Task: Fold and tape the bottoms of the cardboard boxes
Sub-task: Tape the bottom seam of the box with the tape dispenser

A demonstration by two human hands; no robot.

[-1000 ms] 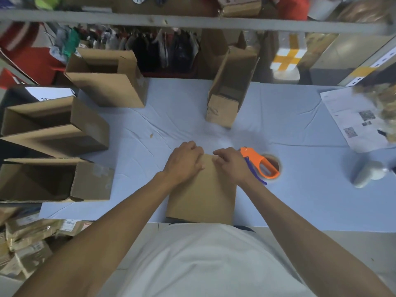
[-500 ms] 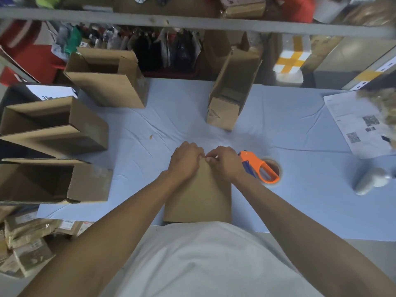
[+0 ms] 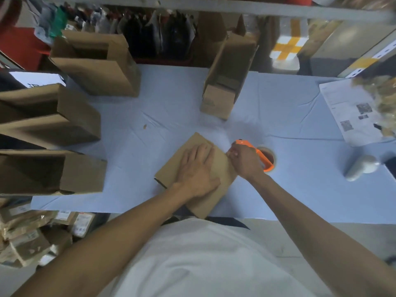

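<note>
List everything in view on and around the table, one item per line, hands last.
flat cardboard box: 1, brown, near table edge, under the left hand
open cardboard boxes: 5, brown, three at left, two at far side
tape dispenser: 1, orange, right of the flat box
table cloth: 1, pale blue, covering the table
printed sheet: 1, white, far right
white object: 1, right edge, kind unclear
wrapped parcels: several, brown, lower left below the table
left hand: flat on the box
right hand: at the dispenser

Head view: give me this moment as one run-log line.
left hand: flat on box | right hand: on tape dispenser | box: angled on table | tape: not yet on
</note>
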